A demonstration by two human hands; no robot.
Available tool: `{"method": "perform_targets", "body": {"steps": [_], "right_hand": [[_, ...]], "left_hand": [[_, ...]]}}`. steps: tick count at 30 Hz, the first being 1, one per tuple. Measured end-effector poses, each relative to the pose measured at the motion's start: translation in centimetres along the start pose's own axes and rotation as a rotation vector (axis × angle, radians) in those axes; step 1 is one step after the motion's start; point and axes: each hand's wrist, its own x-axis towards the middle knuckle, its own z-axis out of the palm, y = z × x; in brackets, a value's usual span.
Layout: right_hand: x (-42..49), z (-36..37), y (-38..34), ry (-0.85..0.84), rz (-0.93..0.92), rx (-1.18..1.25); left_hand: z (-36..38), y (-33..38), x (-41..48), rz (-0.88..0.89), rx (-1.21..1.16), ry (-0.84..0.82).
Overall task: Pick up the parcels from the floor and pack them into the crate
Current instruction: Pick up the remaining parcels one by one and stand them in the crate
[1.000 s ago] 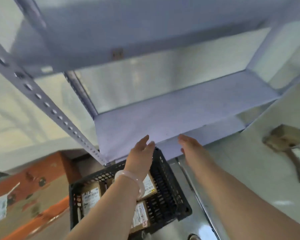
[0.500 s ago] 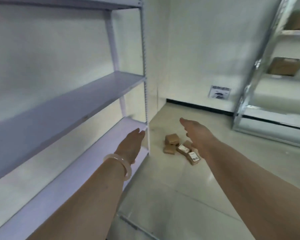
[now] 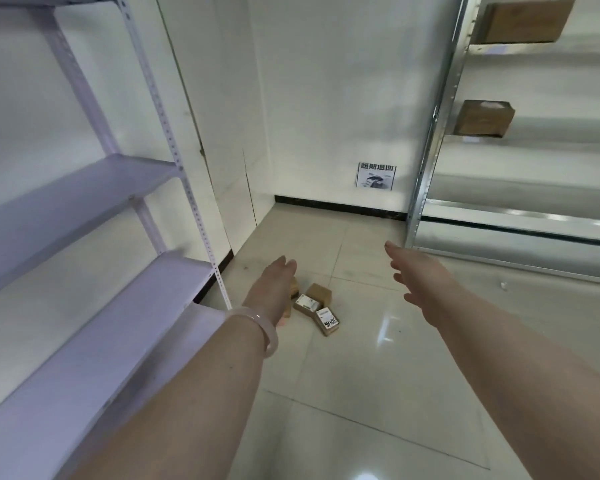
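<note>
Several small brown cardboard parcels [image 3: 315, 308] lie in a heap on the tiled floor near the foot of the left shelf; two show white labels, one [image 3: 327, 321] nearest me. My left hand [image 3: 272, 289], with a pale bangle on the wrist, is stretched forward with flat fingers and covers part of the heap. My right hand [image 3: 418, 271] reaches out to the right of the parcels, fingers apart and empty. Both hands are above the floor, apart from the parcels. The crate is out of view.
A white metal shelf unit [image 3: 94, 271] runs along the left wall. A silver rack [image 3: 499, 216] stands at the right with two brown boxes [image 3: 484, 117] on upper levels. A printed sign [image 3: 376, 176] hangs low on the far wall. Tiled floor [image 3: 378, 375] lies between the racks.
The view swung from the black crate under the shelf up and across to the room's corner. The parcels on the floor came into sight and both empty hands now stretch toward them.
</note>
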Motion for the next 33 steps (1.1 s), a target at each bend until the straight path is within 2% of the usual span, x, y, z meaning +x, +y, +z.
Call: {"method": "perform_targets", "body": {"steps": [8,13,18,23,27,30,33], "right_hand": [[11.2,1.7,2.9,-0.015,0.164,0.024],[20.8,5.0,1.5,-0.028,0.175,-0.008],[30.7,7.1,-2.3,-0.023,0.183,0.013],[38.9,6.3,-4.0,0.014,0.201,0.059],[46.5,4.4,-3.5,0.027,0.201,0.059],[53.7,3.8,-1.9,-0.007,0.23,0.037],[61.4,3.6,-0.3,-0.119,0.282,-0.019]], "left_hand": [[3.2,0.2,11.9,-0.068,0.03,0.066],[2.8,1.3,23.2,-0.078,0.039,0.03],[2.9,5.5,33.5,-0.091,0.065,-0.027],[6.3,10.2,42.6,-0.052,0.124,-0.085],[9.2,10.7,48.7,-0.06,0.154,-0.146],[10.9,9.8,54.4,-0.098,0.144,-0.103],[12.5,9.4,59.4,-0.225,0.019,0.02]]}}
